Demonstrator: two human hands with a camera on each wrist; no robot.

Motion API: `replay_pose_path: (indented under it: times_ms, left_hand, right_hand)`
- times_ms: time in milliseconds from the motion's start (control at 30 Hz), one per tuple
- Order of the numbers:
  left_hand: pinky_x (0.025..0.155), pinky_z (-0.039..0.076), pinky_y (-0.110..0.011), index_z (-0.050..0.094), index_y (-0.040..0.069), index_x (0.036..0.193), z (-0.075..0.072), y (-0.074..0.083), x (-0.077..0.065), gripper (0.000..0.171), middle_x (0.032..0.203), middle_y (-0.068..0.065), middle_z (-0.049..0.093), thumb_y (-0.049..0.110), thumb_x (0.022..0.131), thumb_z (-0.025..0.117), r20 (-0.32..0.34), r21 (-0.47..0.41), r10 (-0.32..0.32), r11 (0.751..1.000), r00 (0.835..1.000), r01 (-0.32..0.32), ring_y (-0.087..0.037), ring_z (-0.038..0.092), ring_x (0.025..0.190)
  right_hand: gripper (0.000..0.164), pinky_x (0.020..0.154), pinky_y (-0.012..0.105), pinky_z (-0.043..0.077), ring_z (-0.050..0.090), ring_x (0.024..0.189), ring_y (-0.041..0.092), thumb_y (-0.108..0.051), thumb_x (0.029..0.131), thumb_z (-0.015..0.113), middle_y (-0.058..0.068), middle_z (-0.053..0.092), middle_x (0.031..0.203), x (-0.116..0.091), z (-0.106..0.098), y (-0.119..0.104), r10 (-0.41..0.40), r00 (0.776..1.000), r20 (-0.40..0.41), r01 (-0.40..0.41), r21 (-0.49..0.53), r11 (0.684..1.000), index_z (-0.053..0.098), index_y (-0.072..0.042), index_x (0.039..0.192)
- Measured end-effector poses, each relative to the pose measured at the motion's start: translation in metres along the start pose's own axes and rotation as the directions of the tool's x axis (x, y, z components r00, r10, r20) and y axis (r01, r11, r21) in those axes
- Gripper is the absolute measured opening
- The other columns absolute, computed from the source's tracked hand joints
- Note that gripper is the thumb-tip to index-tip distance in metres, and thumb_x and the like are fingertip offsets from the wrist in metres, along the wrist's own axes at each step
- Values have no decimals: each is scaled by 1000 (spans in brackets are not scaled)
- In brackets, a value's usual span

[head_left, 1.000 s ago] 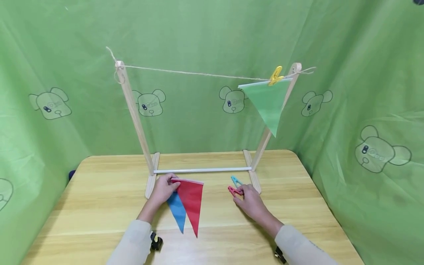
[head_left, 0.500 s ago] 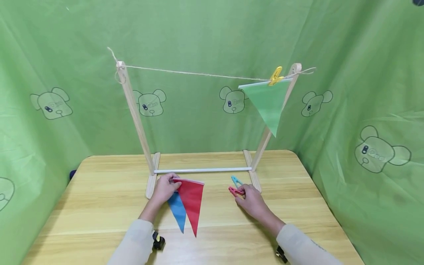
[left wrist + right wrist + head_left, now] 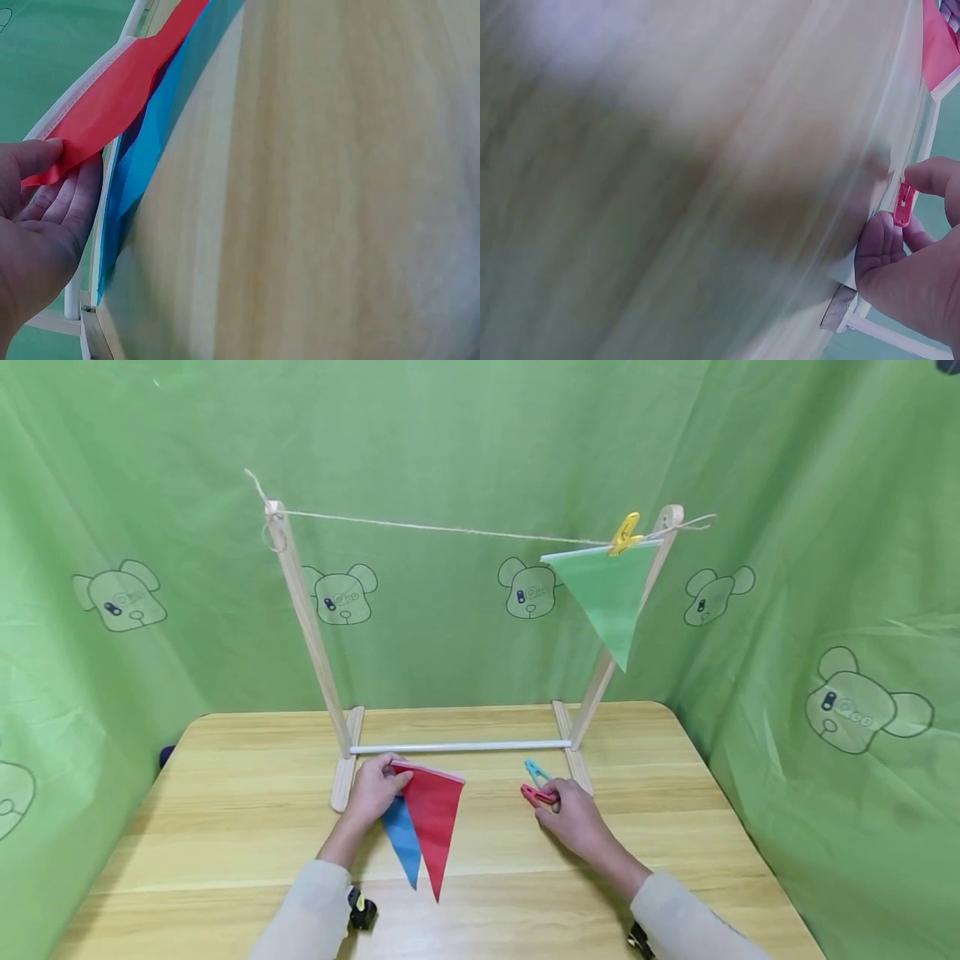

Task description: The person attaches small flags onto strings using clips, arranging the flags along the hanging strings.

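Note:
My left hand (image 3: 375, 787) pinches a red triangular pennant (image 3: 432, 814) by its white-edged top, thumb in front and fingers behind, as the left wrist view also shows. Under it a blue pennant (image 3: 402, 842) lies on the table, partly covered by the red one and the hand. Between thumb and fingers, my right hand (image 3: 576, 820) holds a red clothespin (image 3: 905, 204). A light-blue clothespin (image 3: 536, 771) lies just beyond that hand. From the string (image 3: 450, 531) hangs a green pennant (image 3: 606, 597), gripped near its top edge by a yellow clothespin (image 3: 625, 537).
Two wooden posts (image 3: 309, 618) carry the string, on flat feet joined by a white rod (image 3: 461, 747) along the table's back. The wooden table (image 3: 247, 827) has rounded far corners. Green curtains (image 3: 442, 435) with printed bear faces surround it.
The red pennant's lower tip has swung slightly left and toward me. The right hand and its red clothespin have shifted a little to the right; both hands keep their holds.

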State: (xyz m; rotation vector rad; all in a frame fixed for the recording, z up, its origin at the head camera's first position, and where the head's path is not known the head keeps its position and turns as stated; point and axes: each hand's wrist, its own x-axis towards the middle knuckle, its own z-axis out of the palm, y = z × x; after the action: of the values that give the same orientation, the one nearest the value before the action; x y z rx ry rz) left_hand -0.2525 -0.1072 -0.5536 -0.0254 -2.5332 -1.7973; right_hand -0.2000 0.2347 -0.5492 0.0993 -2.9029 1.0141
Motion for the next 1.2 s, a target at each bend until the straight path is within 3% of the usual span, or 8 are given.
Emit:
replay_pose_path:
  times_ms: [300,533,967,1200]
  left_hand:
    - [59,53,-20,73,-2,101,1,3,-2,10,78,-8,69,1,92,75,10,-58,-19,998,1000,19,-12,60,65]
    - [60,58,-25,71,-4,102,-1,9,-4,11,82,-14,71,0,93,73,1,-79,-1,997,1000,1,-16,65,67]
    - [58,52,-17,71,-6,100,-5,22,-3,12,81,-16,70,-2,90,76,-50,-114,18,993,999,-23,-10,59,63]
    - [60,52,-17,71,-5,102,-8,30,-3,14,85,-17,72,-1,89,77,-61,-115,32,993,998,-39,-11,62,66]
  right_hand:
    - [27,70,22,48,56,81,15,-9,82,80,6,61,93,-4,-6,0,22,1000,-18,-22,25,999,73,-4,108]
    - [23,69,19,52,56,82,13,-9,90,76,6,60,95,-5,-13,-5,2,1000,14,-3,60,998,69,-4,111]
    - [33,66,17,53,56,81,14,-9,92,76,8,60,97,1,-26,-13,-19,999,48,13,136,991,65,1,121]
    - [31,69,17,54,57,81,13,-6,89,79,7,62,95,7,-33,-20,-57,998,2,56,146,988,66,-1,116]
